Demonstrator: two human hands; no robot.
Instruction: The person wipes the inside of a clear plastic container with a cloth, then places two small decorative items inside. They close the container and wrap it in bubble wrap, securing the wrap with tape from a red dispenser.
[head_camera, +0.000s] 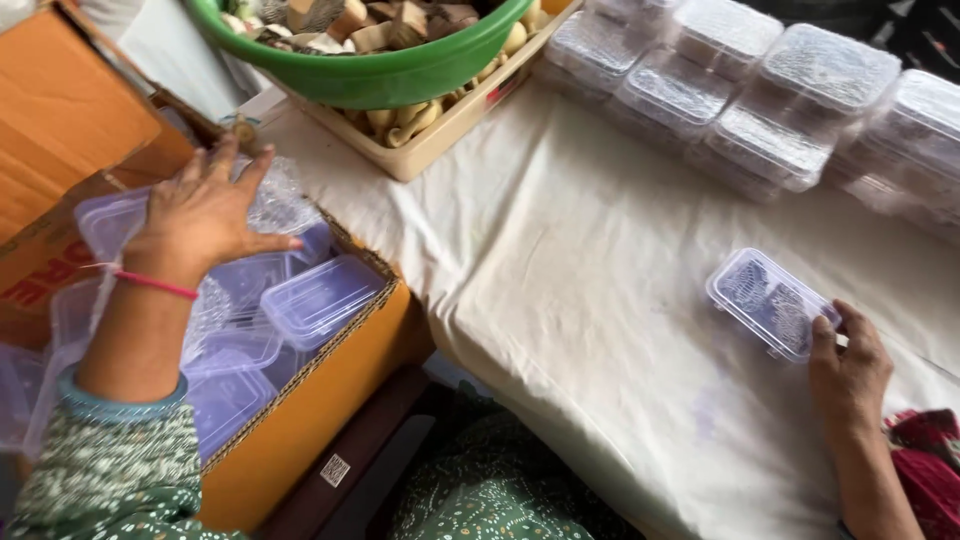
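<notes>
My left hand (205, 215) reaches into a cardboard box (300, 420) at the left and rests, fingers spread, on clear plastic wrap over a pile of empty clear plastic containers (315, 298). A pink band circles that wrist. My right hand (848, 372) lies on the white cloth-covered table (580, 300) at the right and holds the near corner of a small lidded clear plastic container (768, 303) that lies flat on the cloth.
A green bowl (370, 70) of mixed pieces sits in a beige tray (440, 135) at the back. Several stacked closed clear containers (770, 90) line the far right. A second cardboard flap (70, 120) rises at the left. A red cloth (925, 455) lies at the lower right.
</notes>
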